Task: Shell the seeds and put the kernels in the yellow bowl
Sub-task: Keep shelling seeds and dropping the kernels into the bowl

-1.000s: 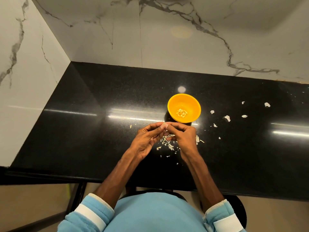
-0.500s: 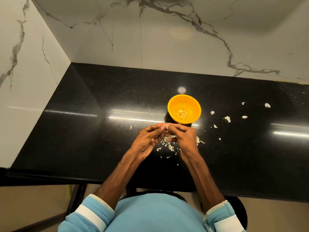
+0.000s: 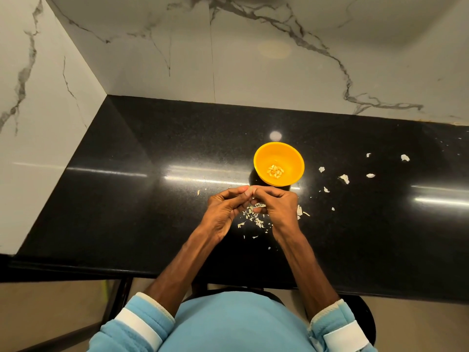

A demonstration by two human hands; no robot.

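Step in hand: shelling. I log the left hand (image 3: pixel 223 212) and right hand (image 3: pixel 278 207) meeting fingertip to fingertip, fingers curled, thumbs and forefingers pinched together. I judge that one seed is nipped between them, but the fingertips hide it, so I cannot confirm it.

Bowl (image 3: pixel 291 158): yellow, upright on the black counter (image 3: pixel 152 199), just far of the hands and slightly right, not touching them. Kernels (image 3: pixel 275 170): a small heap at its bottom.

Shells (image 3: pixel 253 219): pale slivers strewn on the counter under the hands and just near of them. Scraps (image 3: pixel 344 178): larger white pieces, well apart to the right of the bowl.

Progress, by my estimate: some way in. I see no stock of unshelled seeds, so I cannot say how many remain.

Next move calls for splitting the husk with the nails and letting it drop on the pile. Then comes a short reach far and slightly right, kernel held in one pinch, released over the bowl's middle. Risk — a kernel this small may slip out or go off with the husk.
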